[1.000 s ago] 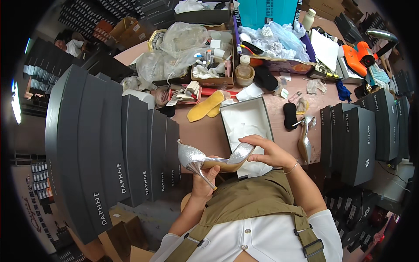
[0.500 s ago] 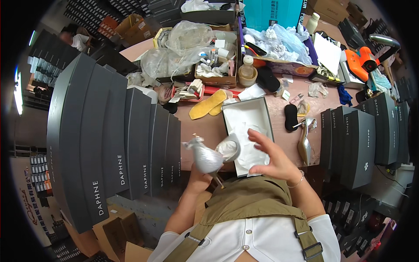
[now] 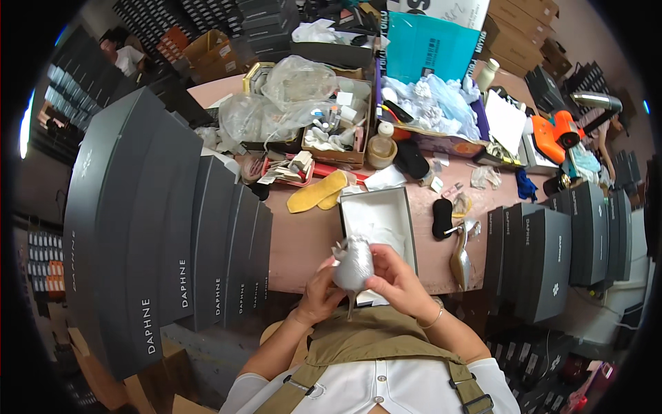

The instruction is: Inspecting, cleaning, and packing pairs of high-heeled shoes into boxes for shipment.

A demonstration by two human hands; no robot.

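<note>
Both hands hold a silver high-heeled shoe (image 3: 355,268) just above the near end of an open shoe box. Its thin heel points down toward me. My left hand (image 3: 321,295) is closed on the shoe's left side, its fingertips partly hidden. From the right, my right hand (image 3: 401,284) pinches the shoe between thumb and fingers. White paper lines the open shoe box (image 3: 408,231) below, and its near end is partly covered by the shoe and hands. A matching silver shoe (image 3: 462,261) lies to the right on the pink table.
Stacked dark grey shoe boxes (image 3: 162,241) rise on the left, with more grey boxes (image 3: 545,269) on the right. Yellow insoles (image 3: 317,191) and a black pad (image 3: 442,219) lie on the table. Farther back stand a carton of plastic scraps (image 3: 441,103), a bottle (image 3: 382,146) and an orange tool (image 3: 548,140).
The shoe, upheld by my left hand alone before, has moved right and is turned. My right hand, previously spread over the box, has come left and closed on it. The view has shifted slightly.
</note>
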